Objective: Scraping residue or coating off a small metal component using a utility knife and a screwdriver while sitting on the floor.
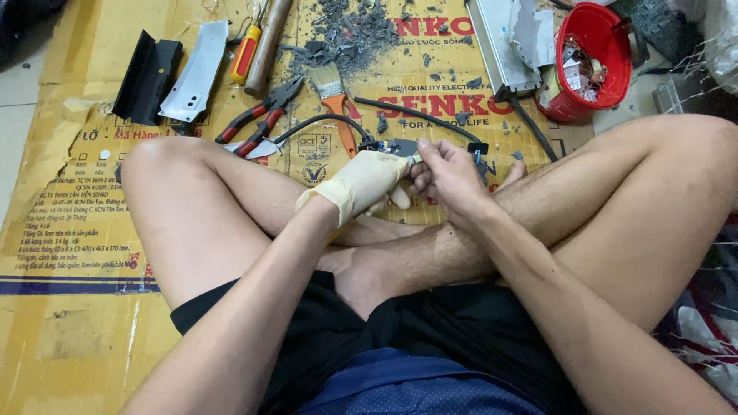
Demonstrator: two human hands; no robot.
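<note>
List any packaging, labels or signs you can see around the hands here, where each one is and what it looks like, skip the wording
Flattened cardboard box: spread on the floor under the legs and tools; tan, torn at the left, with red and dark blue print and small round marks.
Printed wrappers in the red bucket: upper right; crumpled, white and reddish.
No screens or signs in view.
The gloved left hand and bare right hand hold a small dark part with black cable, unlabelled as far as shows.

Count on flattened cardboard sheet (69, 253):
- red-handled steel pliers (257, 119): 1
- orange-handled paintbrush (336, 96): 1
- red plastic bucket (596, 58): 1
- curved black metal plate (146, 77): 1
- curved white metal plate (196, 71): 1
- hands: 2, one cream-gloved (361, 180), one bare (450, 173)
</note>
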